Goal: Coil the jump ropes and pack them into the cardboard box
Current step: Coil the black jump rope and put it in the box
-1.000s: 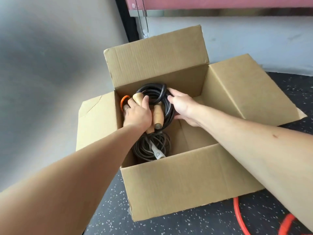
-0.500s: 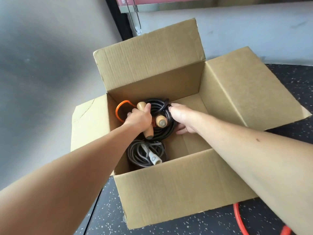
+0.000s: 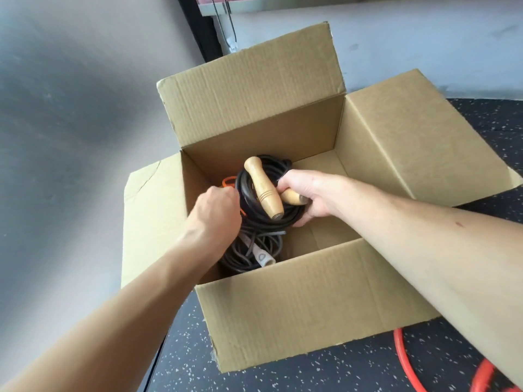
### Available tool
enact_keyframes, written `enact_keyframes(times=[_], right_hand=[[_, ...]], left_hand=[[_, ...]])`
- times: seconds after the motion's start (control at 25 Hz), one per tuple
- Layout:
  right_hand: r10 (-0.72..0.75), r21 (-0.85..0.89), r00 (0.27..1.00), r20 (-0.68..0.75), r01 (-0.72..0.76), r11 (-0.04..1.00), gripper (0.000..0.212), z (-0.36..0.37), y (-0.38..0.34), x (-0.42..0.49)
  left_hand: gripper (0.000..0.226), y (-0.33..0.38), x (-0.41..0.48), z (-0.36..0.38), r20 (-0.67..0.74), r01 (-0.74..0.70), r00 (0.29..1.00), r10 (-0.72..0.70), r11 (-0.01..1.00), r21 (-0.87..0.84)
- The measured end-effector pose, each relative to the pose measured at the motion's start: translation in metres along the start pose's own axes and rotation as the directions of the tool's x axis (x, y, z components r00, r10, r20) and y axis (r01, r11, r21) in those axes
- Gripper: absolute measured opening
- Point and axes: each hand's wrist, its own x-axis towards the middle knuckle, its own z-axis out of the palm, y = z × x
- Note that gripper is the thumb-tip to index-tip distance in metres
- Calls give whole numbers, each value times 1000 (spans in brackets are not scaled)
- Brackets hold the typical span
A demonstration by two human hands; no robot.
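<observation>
I see both hands inside the cardboard box [image 3: 311, 312]. Right hand [image 3: 314, 195] fingers wrapped round the black coiled rope [image 3: 285, 219] and one wooden handle [image 3: 291, 197], at the box's left half. Left hand [image 3: 216, 215] curled at the coil's left edge; can't tell what it grips. Second coil [image 3: 246, 256] below, against the box's near wall. Red rope [image 3: 404, 360] on the floor, right of the box.
</observation>
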Motion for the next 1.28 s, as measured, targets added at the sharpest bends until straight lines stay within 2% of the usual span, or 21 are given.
enact_keyframes(times=[0.04, 0.12, 0.2, 0.28, 0.36, 0.44, 0.48, 0.56, 0.64, 0.68, 0.72, 0.76, 0.84, 0.92, 1.0, 1.12, 1.16, 1.28], right_hand=[[-11, -1, 1000, -15, 11, 1000, 15, -5, 0, -5], [-32, 56, 998, -62, 36, 998, 8, -18, -1, -14], [-59, 131, 992, -115, 74, 989, 7, -22, -1, -21], [-80, 144, 986, -147, 101, 984, 11, -12, 0, -23], [-80, 150, 976, -202, 111, 982, 26, 9, 2, -17], [-94, 117, 947, -307, 136, 984, 51, 29, 3, -8], [-109, 77, 921, -374, 148, 986, 57, 37, 2, -6], [-113, 15, 876, -469, 136, 991, 55, 46, -1, -2], [-124, -48, 852, -509, 115, 992, 54, 48, -1, 1], [-133, -88, 845, -517, 102, 991, 56, 48, -1, 3], [-147, -130, 845, -515, 93, 987, 59, 48, 0, 3], [-161, -173, 847, -506, 84, 981, 62, 47, 1, 3], [-190, -250, 854, -485, 73, 966, 64, 46, 3, 2], [-218, -312, 848, -484, 65, 948, 60, 42, 4, 1], [-249, -412, 841, -481, 33, 911, 47, 39, 4, 0], [-274, -596, 860, -430, -42, 802, 35, 34, 1, -13], [-273, -623, 871, -409, -48, 781, 36, 33, -1, -19], [-290, -659, 880, -377, -34, 752, 45, 24, 0, -36]], left_hand=[[24, 3, -3, 5, 94, 20, 995, -22, 1000, 20], [28, 5, -4, 16, 191, 41, 981, -45, 999, 24], [29, 2, 3, 21, 247, 40, 968, -42, 999, 16], [35, 4, 6, 22, 361, 33, 932, -43, 999, 35], [43, 11, -1, 22, 497, 7, 867, -33, 998, 55], [42, 17, -12, 18, 566, -11, 824, -25, 998, 61], [40, 18, -17, 14, 568, -2, 822, -37, 998, 68], [36, 19, -29, 0, 501, 0, 863, -63, 992, 125], [34, 16, -34, -20, 276, -10, 960, -51, 977, 214], [33, 15, -32, -29, 132, 1, 991, -28, 979, 202], [31, 12, -27, -33, 3, 12, 1000, -13, 989, 150], [29, 10, -20, -34, -66, -6, 998, 12, 995, 96], [27, 6, -4, -29, -50, -44, 998, 48, 995, 84], [27, 1, 5, -20, -7, -34, 999, 36, 988, 148], [43, -6, 9, -13, -2, -53, 999, 54, 986, 159], [69, -14, 17, -7, 42, -85, 996, 78, 977, 197], [66, -14, 17, -5, 48, -65, 997, 57, 982, 175], [31, -3, 6, -5, 67, 12, 998, -20, 994, 112]])
